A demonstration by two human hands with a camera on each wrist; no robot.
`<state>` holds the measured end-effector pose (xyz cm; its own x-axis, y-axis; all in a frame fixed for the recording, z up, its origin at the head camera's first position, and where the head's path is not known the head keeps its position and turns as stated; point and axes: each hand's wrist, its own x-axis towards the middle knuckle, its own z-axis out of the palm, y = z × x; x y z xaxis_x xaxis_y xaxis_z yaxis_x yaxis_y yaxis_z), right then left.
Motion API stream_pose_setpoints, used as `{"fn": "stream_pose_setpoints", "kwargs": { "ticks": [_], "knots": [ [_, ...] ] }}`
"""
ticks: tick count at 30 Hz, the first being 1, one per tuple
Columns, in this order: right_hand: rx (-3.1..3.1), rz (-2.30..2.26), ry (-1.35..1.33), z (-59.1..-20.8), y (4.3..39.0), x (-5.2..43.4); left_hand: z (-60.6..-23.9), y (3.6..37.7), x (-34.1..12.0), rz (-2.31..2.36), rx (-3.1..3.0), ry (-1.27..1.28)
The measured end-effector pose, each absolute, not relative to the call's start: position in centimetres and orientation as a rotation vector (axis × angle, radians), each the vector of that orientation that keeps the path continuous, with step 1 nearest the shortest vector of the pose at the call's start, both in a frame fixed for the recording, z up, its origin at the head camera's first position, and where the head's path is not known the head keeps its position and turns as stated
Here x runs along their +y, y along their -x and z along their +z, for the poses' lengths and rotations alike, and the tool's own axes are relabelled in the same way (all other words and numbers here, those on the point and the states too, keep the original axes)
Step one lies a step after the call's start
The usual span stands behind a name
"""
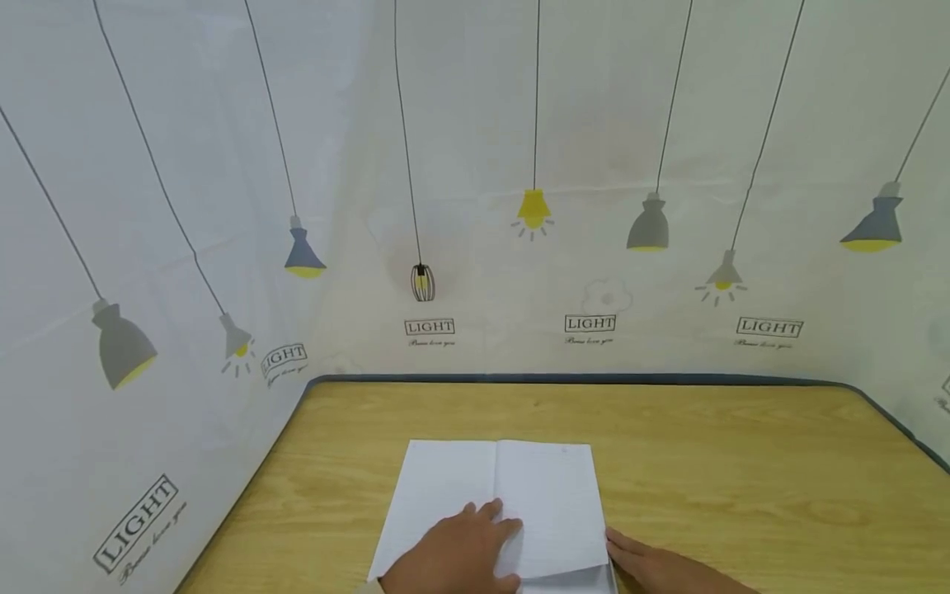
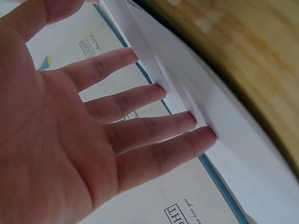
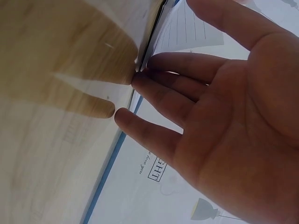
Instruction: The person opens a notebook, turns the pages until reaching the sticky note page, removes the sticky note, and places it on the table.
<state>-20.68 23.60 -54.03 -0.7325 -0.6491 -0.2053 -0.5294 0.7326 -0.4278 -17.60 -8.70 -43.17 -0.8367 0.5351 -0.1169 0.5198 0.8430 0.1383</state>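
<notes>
An open notebook [image 1: 552,495] with white pages lies on the wooden table, its fold running down the middle. Across the fold, my left hand [image 1: 460,549] rests its spread fingertips on the paper. The left wrist view shows those fingers [image 2: 154,128] nearly straight, with their tips against the white page [image 2: 243,140]. At the notebook's right edge is my right hand [image 1: 664,569], fingertips right at the side of the pages. Faint ruled lines show on a page [image 3: 194,28] in the right wrist view, beyond the fairly straight fingers [image 3: 161,95]. Neither hand grips anything.
The wood-patterned table [image 1: 742,445] has a dark blue edge [image 1: 579,379] along its back and sides. Behind it and to the left hangs a white sheet [image 1: 475,165] printed with lamps and the word LIGHT.
</notes>
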Motion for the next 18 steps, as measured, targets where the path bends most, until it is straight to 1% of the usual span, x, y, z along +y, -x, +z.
{"fn": "stream_pose_setpoints", "kwargs": {
  "ticks": [12, 14, 18],
  "knots": [
    [2.571, -0.534, 0.903, -53.8, 20.5, 23.6, -43.3, 17.7, -8.7, 0.171, 2.876, -0.842],
    [2.577, -0.551, 0.929, -53.3, 20.0, 23.3, -43.2, 17.7, -8.7, 0.182, 2.886, -0.855],
    [2.575, -0.566, 0.911, -50.9, 18.7, 22.4, -43.4, 17.7, -8.6, 0.201, 2.915, -0.902]
  ]
}}
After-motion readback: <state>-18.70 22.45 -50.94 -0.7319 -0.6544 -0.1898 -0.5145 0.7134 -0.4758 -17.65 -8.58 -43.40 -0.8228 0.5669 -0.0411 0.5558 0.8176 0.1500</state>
